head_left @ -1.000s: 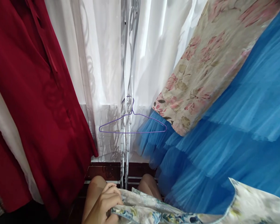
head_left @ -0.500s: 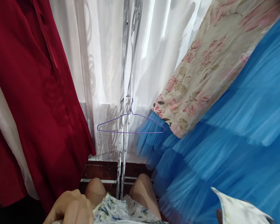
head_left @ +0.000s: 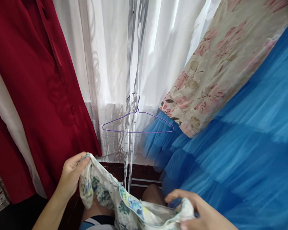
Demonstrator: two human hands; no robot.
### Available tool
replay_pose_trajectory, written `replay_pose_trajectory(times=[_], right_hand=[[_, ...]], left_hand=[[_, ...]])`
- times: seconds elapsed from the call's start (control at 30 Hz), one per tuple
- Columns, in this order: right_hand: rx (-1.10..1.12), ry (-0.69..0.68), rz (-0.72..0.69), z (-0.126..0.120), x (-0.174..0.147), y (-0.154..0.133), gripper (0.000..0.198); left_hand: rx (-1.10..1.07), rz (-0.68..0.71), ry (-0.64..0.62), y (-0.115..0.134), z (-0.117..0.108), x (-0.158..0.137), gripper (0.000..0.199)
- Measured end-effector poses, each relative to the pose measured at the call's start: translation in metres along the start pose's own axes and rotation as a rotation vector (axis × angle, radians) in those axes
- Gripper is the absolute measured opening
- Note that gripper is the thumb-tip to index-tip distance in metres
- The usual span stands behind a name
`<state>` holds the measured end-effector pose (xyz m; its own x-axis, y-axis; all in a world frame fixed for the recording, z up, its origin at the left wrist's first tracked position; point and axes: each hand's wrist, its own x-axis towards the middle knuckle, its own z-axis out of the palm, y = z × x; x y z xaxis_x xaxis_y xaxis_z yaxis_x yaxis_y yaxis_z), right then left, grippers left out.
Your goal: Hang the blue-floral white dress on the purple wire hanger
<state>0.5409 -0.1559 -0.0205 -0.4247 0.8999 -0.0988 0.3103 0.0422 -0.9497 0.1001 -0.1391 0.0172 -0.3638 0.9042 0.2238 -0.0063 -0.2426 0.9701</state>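
lifting the floral cloth (head_left: 124, 204) off your lap is the change here: a second ago it lay low across your knees with only the left hand bunched on it, and now both hands have it raised and stretched between them. your left hand (head_left: 72, 174) is closed on one edge of the cloth, up near the hem of the red garment (head_left: 38, 95). your right hand (head_left: 201, 212) has come into view at the bottom, fingers curled over the other bunched end, though the frame cuts it off and i can't quite see how firm that hold is. so the cloth now hangs in a sagging span in front of you, above your knee (head_left: 153, 193), with its blue-trimmed edge uppermost.

half a second ago the left hand was a low fist at the bottom edge and the right end of the cloth was only a corner poking in; both have since risen. the purple wire hanger (head_left: 136, 123) stays empty on the metal grille (head_left: 133, 64) before the white curtain (head_left: 105, 64), and the blue tulle skirt (head_left: 230, 153) and pink-flowered fabric (head_left: 218, 70) have not moved.
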Motion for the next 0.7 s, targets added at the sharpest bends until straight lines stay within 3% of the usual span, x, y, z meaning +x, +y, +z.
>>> replay_pose_trajectory(times=[0.1,0.2,0.27,0.37,0.5,0.6,0.7], right_hand=[[-0.064,-0.153,-0.015,-0.005,0.049,-0.045,0.021],[-0.036,-0.088,-0.145,-0.026,0.088,-0.069,0.018],[-0.056,-0.033,-0.221,-0.037,0.107,-0.078,0.018],[-0.156,0.008,-0.307,-0.037,0.128,-0.087,0.019],[-0.296,0.077,-0.404,-0.029,0.142,-0.09,0.015],[-0.295,0.187,-0.439,-0.036,0.148,-0.084,0.015],[-0.169,0.332,-0.47,-0.053,0.154,-0.077,0.016]], left_hand=[[0.343,0.274,-0.215,0.005,-0.013,0.047,0.033],[0.774,0.535,-0.546,0.008,-0.02,0.09,0.036],[0.965,0.628,-0.669,0.005,-0.023,0.114,0.028],[1.08,0.627,-0.642,-0.006,-0.028,0.145,0.028],[1.054,0.598,-0.412,-0.013,-0.025,0.176,0.04],[0.904,0.567,-0.331,-0.004,-0.009,0.185,0.044],[0.669,0.536,-0.395,0.011,0.015,0.181,0.042]])
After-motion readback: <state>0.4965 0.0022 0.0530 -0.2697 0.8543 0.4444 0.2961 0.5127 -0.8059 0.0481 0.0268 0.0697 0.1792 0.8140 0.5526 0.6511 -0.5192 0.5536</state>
